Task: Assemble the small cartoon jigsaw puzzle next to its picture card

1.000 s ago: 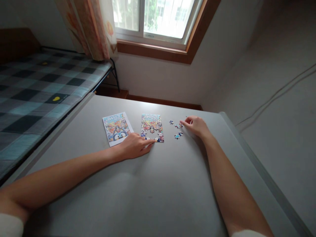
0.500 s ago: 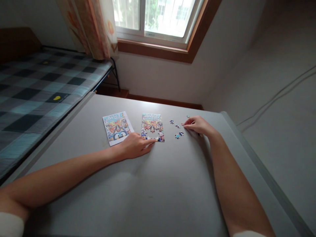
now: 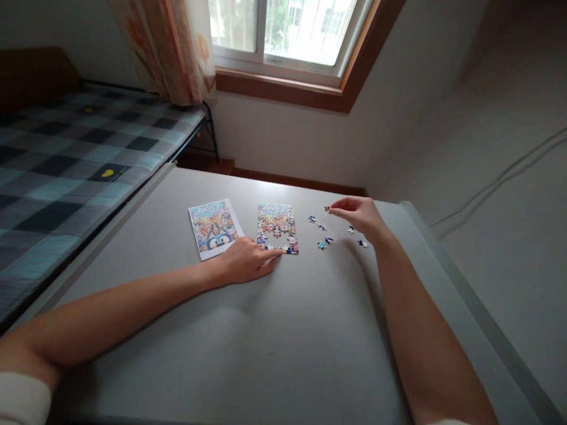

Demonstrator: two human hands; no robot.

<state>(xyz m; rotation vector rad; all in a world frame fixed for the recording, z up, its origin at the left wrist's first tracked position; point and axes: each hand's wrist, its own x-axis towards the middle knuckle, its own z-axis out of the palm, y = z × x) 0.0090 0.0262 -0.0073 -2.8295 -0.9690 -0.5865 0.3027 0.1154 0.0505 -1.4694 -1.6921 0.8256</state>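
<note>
A partly assembled jigsaw puzzle (image 3: 278, 219) lies on the grey table, with a gap in its lower middle. My left hand (image 3: 247, 260) rests at its near edge, the index finger stretched out onto the bottom row and nothing held. To the right, my right hand (image 3: 359, 216) pinches a small puzzle piece (image 3: 326, 208) between thumb and fingertips, just above the table. Several loose pieces are scattered near it, among them a light-blue piece (image 3: 322, 244) and a dark-and-white piece (image 3: 362, 243) below the wrist.
A picture sheet (image 3: 213, 229) printed with a cartoon dog lies left of the puzzle, its near corner beside my left hand. The table (image 3: 266, 354) reaches toward a window wall. A bed with a checked mattress (image 3: 106, 141) stands on the left.
My right hand has risen off the loose pieces and shifted toward the far side, now with a piece in its fingertips. Pieces formerly under it are uncovered. My left hand stays on the puzzle.
</note>
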